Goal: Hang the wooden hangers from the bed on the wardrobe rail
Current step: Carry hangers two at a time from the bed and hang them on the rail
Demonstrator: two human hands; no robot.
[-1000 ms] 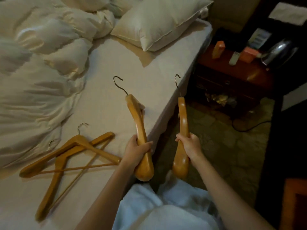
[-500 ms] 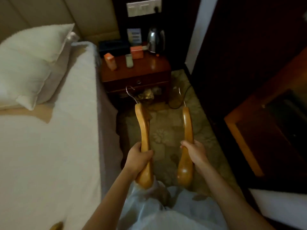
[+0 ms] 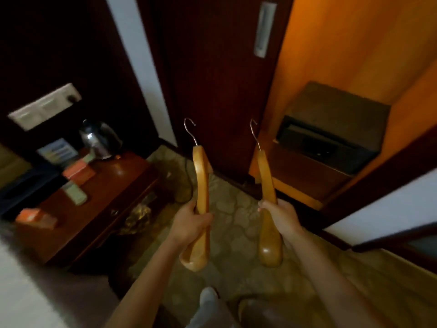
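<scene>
Two light-brown wooden hangers with silver metal hooks, held upright, hooks up, well apart: left hanger (image 3: 201, 185) clenched in left hand (image 3: 190, 224), right hanger (image 3: 268, 207) clenched in right hand (image 3: 280, 216). Ahead: one dark wardrobe door (image 3: 220, 86), one dark safe (image 3: 331, 129) inside open orange-lit compartment. Left: one reddish wooden nightstand (image 3: 99, 204), one steel kettle (image 3: 100, 138).

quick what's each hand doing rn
Left hand: closed around the left wooden hanger, hook up.
Right hand: closed around the right wooden hanger, hook up.
</scene>
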